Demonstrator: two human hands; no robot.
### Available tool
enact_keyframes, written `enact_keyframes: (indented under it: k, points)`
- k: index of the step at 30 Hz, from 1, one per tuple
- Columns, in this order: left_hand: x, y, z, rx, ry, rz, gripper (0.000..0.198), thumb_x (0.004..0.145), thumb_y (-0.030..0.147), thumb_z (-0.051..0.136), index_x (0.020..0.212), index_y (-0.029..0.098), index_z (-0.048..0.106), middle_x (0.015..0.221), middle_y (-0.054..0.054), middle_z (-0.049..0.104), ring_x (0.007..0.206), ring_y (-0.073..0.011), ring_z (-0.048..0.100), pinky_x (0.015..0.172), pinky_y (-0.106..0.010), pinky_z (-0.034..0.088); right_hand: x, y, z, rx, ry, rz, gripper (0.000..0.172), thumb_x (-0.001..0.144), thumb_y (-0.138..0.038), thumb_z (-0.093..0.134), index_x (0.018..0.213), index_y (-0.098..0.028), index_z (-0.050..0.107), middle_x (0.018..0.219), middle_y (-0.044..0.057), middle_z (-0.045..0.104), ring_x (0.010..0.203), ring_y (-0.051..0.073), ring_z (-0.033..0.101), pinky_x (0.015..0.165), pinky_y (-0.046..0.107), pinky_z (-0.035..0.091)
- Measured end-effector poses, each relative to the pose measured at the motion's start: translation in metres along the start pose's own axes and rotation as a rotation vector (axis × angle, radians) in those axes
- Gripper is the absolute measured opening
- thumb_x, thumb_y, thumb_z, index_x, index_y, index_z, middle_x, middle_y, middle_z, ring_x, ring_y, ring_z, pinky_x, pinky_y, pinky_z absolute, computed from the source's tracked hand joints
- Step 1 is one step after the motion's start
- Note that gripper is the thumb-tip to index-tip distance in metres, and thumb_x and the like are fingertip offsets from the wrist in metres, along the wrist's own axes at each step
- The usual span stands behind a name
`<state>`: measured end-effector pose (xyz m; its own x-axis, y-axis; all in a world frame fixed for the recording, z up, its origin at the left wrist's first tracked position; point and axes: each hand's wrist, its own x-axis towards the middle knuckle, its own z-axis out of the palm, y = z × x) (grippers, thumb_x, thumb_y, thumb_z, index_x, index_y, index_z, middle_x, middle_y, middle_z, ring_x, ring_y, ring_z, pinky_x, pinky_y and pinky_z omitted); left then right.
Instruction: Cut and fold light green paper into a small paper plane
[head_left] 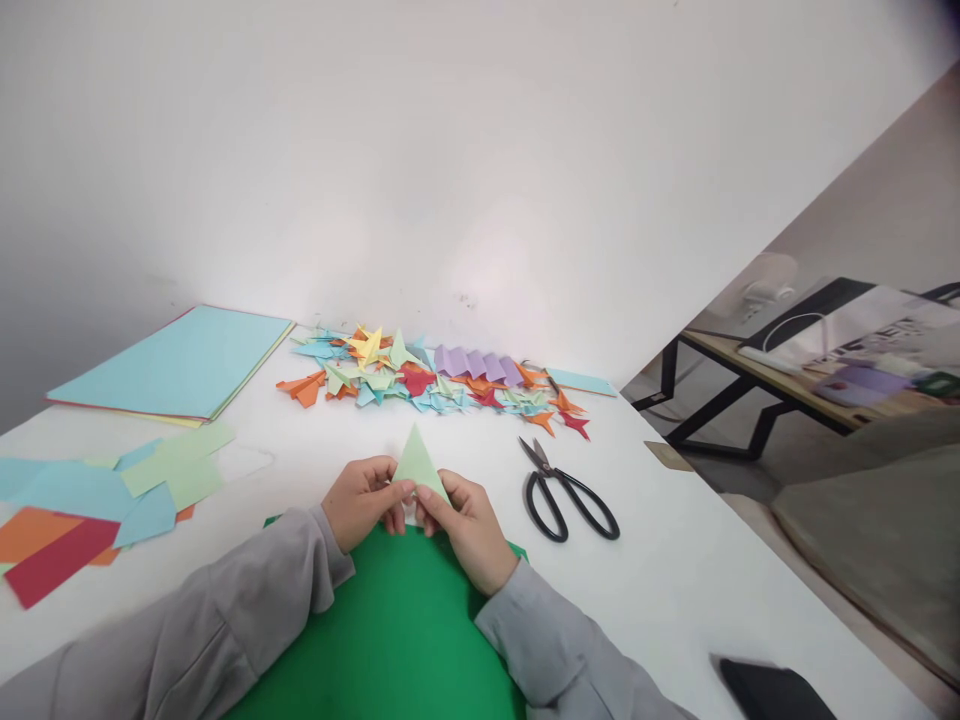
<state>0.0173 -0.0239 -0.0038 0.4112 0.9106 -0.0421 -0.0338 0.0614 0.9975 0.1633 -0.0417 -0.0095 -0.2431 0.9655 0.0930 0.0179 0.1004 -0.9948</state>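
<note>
A pale green folded paper triangle [416, 462] points away from me over the white table [675, 580]. My left hand [365, 500] pinches its lower left edge, fingers closed on the paper. My right hand [465, 525] pinches its lower right edge the same way. Both hands rest above a dark green sheet [397, 640] lying at the table's near edge. Grey sleeves cover both forearms.
Black scissors [566, 495] lie just right of my hands. A heap of several folded coloured paper shapes [435, 378] sits behind. A stack of coloured sheets [180, 365] is at far left, loose paper scraps [90, 505] nearer. A dark object [772, 690] lies at the near right corner.
</note>
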Motion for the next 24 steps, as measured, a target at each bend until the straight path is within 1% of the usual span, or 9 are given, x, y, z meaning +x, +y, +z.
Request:
enact_keyframes:
  k: [3, 7, 10, 14, 17, 20, 24]
  points:
    - [0.0004, -0.0001, 0.0004, 0.032, -0.024, -0.008, 0.031, 0.068, 0.042, 0.055, 0.058, 0.013, 0.047, 0.038, 0.004, 0.05, 0.034, -0.0095, 0.05, 0.035, -0.019, 0.037, -0.0004, 0.001, -0.0001, -0.047, 0.0, 0.01, 0.029, 0.074, -0.043, 0.052, 0.062, -0.016, 0.05, 0.052, -0.003, 0.047, 0.043, 0.009, 0.041, 0.043, 0.022, 0.033]
    - [0.0003, -0.0012, 0.0011, 0.046, -0.052, 0.001, 0.031, 0.07, 0.042, 0.053, 0.061, 0.012, 0.049, 0.04, 0.003, 0.049, 0.035, -0.0092, 0.051, 0.035, -0.019, 0.038, -0.0015, 0.0004, 0.0004, -0.083, 0.002, 0.018, 0.029, 0.075, -0.042, 0.051, 0.062, -0.016, 0.048, 0.05, -0.004, 0.044, 0.042, 0.008, 0.039, 0.043, 0.021, 0.032]
    - [-0.0007, -0.0016, 0.0023, 0.047, -0.042, 0.015, 0.03, 0.069, 0.042, 0.053, 0.062, 0.013, 0.047, 0.044, 0.005, 0.049, 0.034, -0.0084, 0.05, 0.034, -0.019, 0.037, -0.0018, -0.0014, 0.0005, -0.117, -0.002, 0.02, 0.03, 0.075, -0.043, 0.051, 0.062, -0.017, 0.046, 0.048, -0.005, 0.041, 0.042, 0.008, 0.035, 0.041, 0.021, 0.029]
    - [-0.0018, -0.0014, 0.004, 0.055, -0.001, 0.02, 0.028, 0.068, 0.04, 0.054, 0.063, 0.014, 0.044, 0.048, 0.006, 0.049, 0.032, -0.0071, 0.048, 0.032, -0.018, 0.035, -0.001, -0.0021, 0.0002, -0.169, -0.005, -0.038, 0.03, 0.075, -0.042, 0.051, 0.06, -0.017, 0.045, 0.051, -0.005, 0.037, 0.048, 0.009, 0.033, 0.045, 0.021, 0.027]
    - [-0.0015, -0.0018, 0.0038, 0.028, 0.021, 0.01, 0.029, 0.068, 0.041, 0.055, 0.061, 0.015, 0.043, 0.046, 0.006, 0.048, 0.031, -0.0074, 0.048, 0.031, -0.018, 0.034, 0.0, -0.0014, 0.0007, -0.152, 0.029, -0.029, 0.033, 0.074, -0.041, 0.052, 0.054, -0.017, 0.041, 0.05, -0.005, 0.033, 0.047, 0.008, 0.029, 0.044, 0.021, 0.024]
    - [-0.0006, -0.0018, 0.0022, -0.012, 0.012, -0.002, 0.031, 0.067, 0.042, 0.056, 0.058, 0.015, 0.042, 0.039, 0.006, 0.047, 0.03, -0.0086, 0.048, 0.03, -0.018, 0.034, 0.0006, -0.0007, 0.0016, -0.11, 0.073, -0.01, 0.038, 0.072, -0.042, 0.053, 0.049, -0.018, 0.034, 0.046, -0.007, 0.028, 0.044, 0.007, 0.024, 0.041, 0.021, 0.02]
    - [0.0012, 0.0007, -0.0001, -0.078, -0.004, -0.071, 0.032, 0.063, 0.041, 0.061, 0.055, 0.014, 0.046, 0.036, 0.003, 0.051, 0.031, -0.0116, 0.051, 0.03, -0.019, 0.036, 0.0005, 0.0001, 0.0018, -0.077, 0.118, 0.003, 0.041, 0.069, -0.043, 0.056, 0.047, -0.018, 0.033, 0.042, -0.008, 0.028, 0.04, 0.005, 0.023, 0.039, 0.021, 0.017]
